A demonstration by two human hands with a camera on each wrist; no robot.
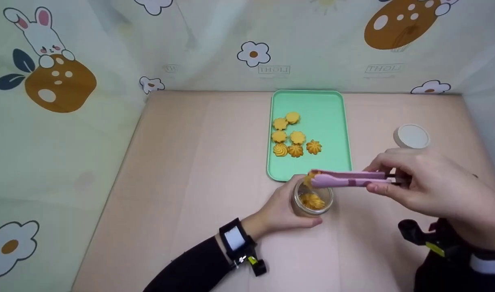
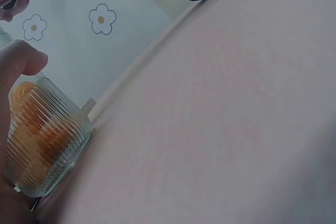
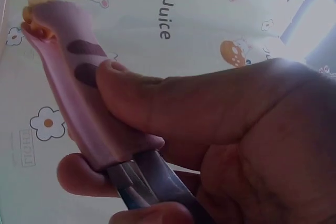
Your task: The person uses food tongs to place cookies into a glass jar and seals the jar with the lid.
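Observation:
My left hand [image 1: 280, 209] grips a ribbed glass jar [image 2: 50, 135] round its side, and the jar stands on the table with its mouth up. Several golden cookies [image 1: 312, 201] lie inside it. With thumb and fingers my right hand [image 1: 429, 182] squeezes a pair of pink tongs [image 1: 348, 179], also large in the right wrist view. Between the tips of the tongs is a cookie [image 3: 39, 19], held over the far rim of the jar. Beyond the jar, a green tray [image 1: 328, 117] carries several flower-shaped cookies [image 1: 297, 138], grouped on its left and middle.
A round white lid [image 1: 412, 136] lies on the table right of the tray, just beyond my right hand. The pale wooden table [image 1: 182, 162] is bordered by a printed curtain [image 1: 206, 48] at the back and on both sides.

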